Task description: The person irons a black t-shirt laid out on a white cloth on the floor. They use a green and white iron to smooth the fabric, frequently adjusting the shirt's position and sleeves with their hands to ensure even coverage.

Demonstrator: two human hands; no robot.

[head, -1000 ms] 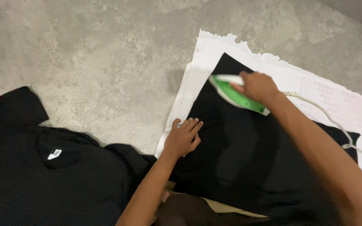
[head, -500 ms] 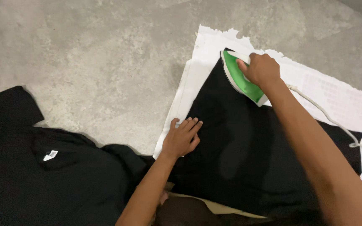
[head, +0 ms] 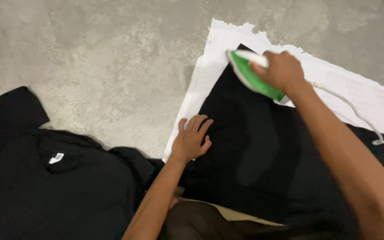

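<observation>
One view, from the head, shows a black garment [head: 263, 151] spread on a white sheet [head: 210, 58] on the concrete floor. Risk: lingering could scorch the cloth, and the trailing cord [head: 356, 118] might snag. Right hand [head: 281, 69] is wrapped around the green iron [head: 250, 75] at the garment's far corner; left hand [head: 192, 140] lies flat, fingers spread, pinning its near edge.

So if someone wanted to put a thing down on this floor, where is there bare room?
The grey floor is bare above the black shirt pile and left of the white sheet, and again beyond the sheet's torn far edge. The sheet is crowded: black cloth, left hand, right hand on the green iron, its cord.
</observation>
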